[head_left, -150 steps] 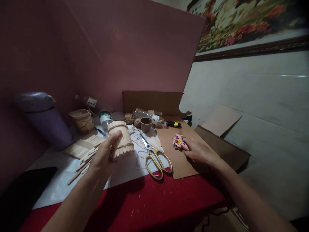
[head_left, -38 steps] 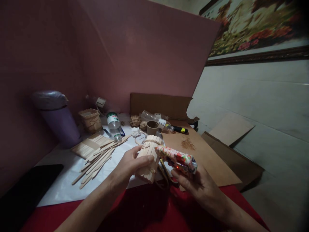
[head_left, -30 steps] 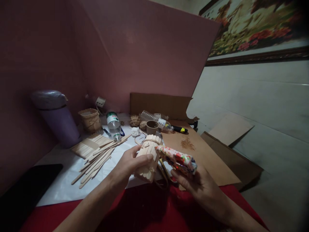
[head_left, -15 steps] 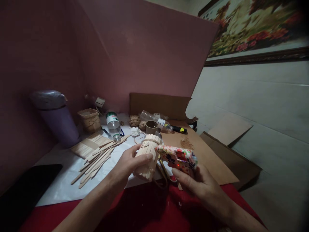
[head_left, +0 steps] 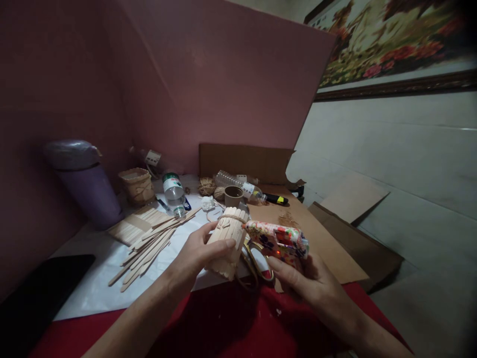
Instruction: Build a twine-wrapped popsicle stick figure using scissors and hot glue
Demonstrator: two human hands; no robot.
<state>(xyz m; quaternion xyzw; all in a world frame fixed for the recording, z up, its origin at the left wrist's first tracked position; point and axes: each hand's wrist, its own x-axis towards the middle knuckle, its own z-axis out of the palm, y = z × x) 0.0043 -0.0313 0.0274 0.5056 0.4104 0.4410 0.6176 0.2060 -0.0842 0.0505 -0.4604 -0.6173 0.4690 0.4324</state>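
Stick cup [head_left: 228,242] is tilted above the near worktop [head_left: 231,318], my left hand [head_left: 194,256] clamped round its side. My right hand [head_left: 309,283] is closed on the flowered glue gun [head_left: 278,238], with the nozzle at the cup's upper edge. I judge that hot glue could string onto my left fingertips, which are close to the nozzle.

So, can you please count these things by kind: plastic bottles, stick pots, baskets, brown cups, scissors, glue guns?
Plastic bottles: 2
Stick pot: 1
Basket: 1
Brown cup: 1
Scissors: 1 pair
Glue gun: 1
Total: 7
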